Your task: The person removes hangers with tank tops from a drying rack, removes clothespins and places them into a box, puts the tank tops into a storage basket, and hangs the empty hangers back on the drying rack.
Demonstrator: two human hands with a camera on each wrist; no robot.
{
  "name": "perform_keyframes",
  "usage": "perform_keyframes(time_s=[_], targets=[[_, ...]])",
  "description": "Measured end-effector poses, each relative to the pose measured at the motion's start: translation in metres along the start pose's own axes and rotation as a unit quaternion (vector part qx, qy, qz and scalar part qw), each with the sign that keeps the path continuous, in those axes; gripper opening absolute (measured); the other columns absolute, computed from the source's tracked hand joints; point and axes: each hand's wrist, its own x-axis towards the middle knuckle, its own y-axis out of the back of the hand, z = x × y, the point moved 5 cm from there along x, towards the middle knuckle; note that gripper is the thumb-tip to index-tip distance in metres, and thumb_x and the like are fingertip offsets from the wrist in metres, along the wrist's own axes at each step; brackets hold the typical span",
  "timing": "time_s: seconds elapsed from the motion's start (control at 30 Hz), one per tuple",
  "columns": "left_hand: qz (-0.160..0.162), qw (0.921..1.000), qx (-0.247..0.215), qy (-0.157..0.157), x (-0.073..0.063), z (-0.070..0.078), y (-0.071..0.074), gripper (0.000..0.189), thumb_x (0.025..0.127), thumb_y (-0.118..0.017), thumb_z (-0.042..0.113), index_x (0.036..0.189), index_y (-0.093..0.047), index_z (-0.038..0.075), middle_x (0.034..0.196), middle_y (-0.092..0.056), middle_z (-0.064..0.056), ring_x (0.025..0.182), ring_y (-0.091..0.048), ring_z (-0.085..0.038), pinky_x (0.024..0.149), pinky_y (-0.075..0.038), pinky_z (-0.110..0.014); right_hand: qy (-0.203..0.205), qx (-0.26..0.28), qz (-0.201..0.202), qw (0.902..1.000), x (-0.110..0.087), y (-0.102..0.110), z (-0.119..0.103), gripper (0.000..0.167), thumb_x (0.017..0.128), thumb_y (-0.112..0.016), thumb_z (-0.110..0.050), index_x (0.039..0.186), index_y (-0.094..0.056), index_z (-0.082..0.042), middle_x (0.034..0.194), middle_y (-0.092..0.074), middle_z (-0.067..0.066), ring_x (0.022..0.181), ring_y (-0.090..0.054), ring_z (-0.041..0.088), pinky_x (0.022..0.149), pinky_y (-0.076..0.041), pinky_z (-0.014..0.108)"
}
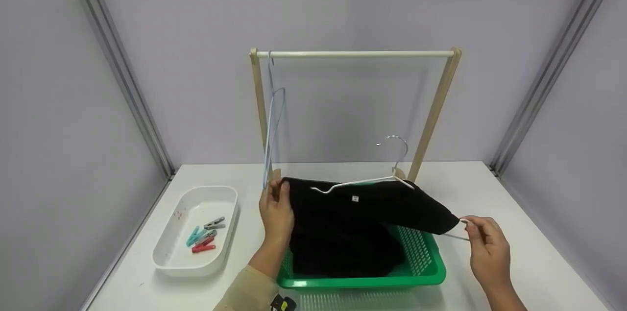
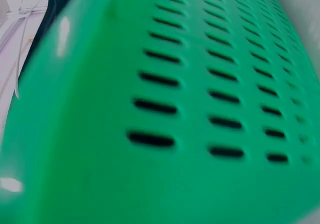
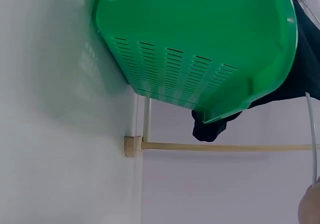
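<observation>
A black garment (image 1: 338, 227) with a small white label is raised above the green basket (image 1: 362, 282), its lower part hanging into it. My left hand (image 1: 277, 215) grips the garment's left upper corner. At the right my right hand (image 1: 490, 250) pinches the end of a white wire hanger (image 1: 362, 182), where it pokes out past the garment's edge. The hanger's other arm lies outside, in front of the black cloth, and its silver hook points up. Cloth hides part of the hanger. In the right wrist view, fingers (image 3: 310, 204) touch the white wire (image 3: 311, 134).
Behind the basket stands a wooden rack with a white bar (image 1: 362, 54). A light blue hanger (image 1: 267, 139) hangs at the bar's left end. On the left, a white tray (image 1: 169, 232) holds several clothes pegs (image 1: 201, 248). Grey walls enclose the white table (image 1: 529, 262).
</observation>
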Motion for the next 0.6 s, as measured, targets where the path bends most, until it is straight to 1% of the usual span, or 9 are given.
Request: perform_keyframes(time_s=[0.1,0.27,0.37,0.47,0.53,0.6], targets=[[-0.005,0.9999,0.015,-0.002,-0.001,-0.003,0.005,0.016,0.101,-0.059,0.011,0.110,-0.060,-0.003,0.105,-0.061,-0.011,0.105,-0.057,-0.021,0.091,-0.047,-0.023,-0.001,0.001,0.005,1.0000,0.001,0.001,0.001,0.017,0.095,-0.053,0.015,0.104,-0.067,0.011,0.090,-0.059,-0.004,0.081,-0.053,0.004,0.069,-0.042,0.007],[-0.027,0.9981,0.055,0.013,-0.005,-0.006,0.011,0.016,0.101,-0.059,0.009,0.110,-0.060,-0.004,0.105,-0.062,-0.014,0.100,-0.058,-0.025,0.087,-0.049,-0.030,-0.011,-0.004,0.020,0.9997,0.003,0.002,-0.002,0.017,0.093,-0.054,0.019,0.102,-0.067,0.014,0.090,-0.058,-0.010,0.082,-0.053,0.001,0.069,-0.042,0.006],[-0.051,0.9947,0.087,0.023,-0.008,-0.006,0.011,0.014,0.103,-0.055,0.007,0.110,-0.058,-0.005,0.106,-0.060,-0.016,0.104,-0.058,-0.029,0.092,-0.050,-0.038,-0.016,-0.008,0.027,0.9995,0.003,0.002,-0.005,0.016,0.092,-0.054,0.021,0.101,-0.066,0.015,0.091,-0.057,-0.013,0.083,-0.054,0.000,0.071,-0.043,0.004],[-0.072,0.9907,0.110,0.034,-0.010,-0.007,0.011,0.015,0.104,-0.051,0.007,0.112,-0.055,-0.005,0.109,-0.058,-0.017,0.111,-0.057,-0.031,0.098,-0.049,-0.044,-0.021,-0.014,0.031,0.9992,0.003,0.001,-0.004,0.016,0.092,-0.054,0.020,0.101,-0.067,0.015,0.091,-0.057,-0.014,0.083,-0.054,0.000,0.072,-0.044,0.004],[-0.076,0.9894,0.115,0.046,-0.010,-0.008,0.011,0.016,0.104,-0.051,0.009,0.113,-0.055,-0.005,0.110,-0.057,-0.018,0.112,-0.056,-0.032,0.098,-0.049,-0.045,-0.025,-0.017,0.032,0.9990,0.003,0.001,-0.002,0.016,0.093,-0.055,0.018,0.101,-0.068,0.013,0.090,-0.057,-0.012,0.083,-0.054,0.000,0.071,-0.043,0.004],[-0.076,0.9893,0.105,0.067,-0.011,-0.010,0.012,0.018,0.105,-0.051,0.010,0.114,-0.056,-0.004,0.111,-0.057,-0.017,0.110,-0.057,-0.031,0.096,-0.051,-0.043,-0.030,-0.021,0.031,0.9988,0.002,0.000,0.000,0.016,0.095,-0.055,0.015,0.102,-0.068,0.011,0.090,-0.058,-0.008,0.083,-0.054,0.001,0.071,-0.043,0.005]])
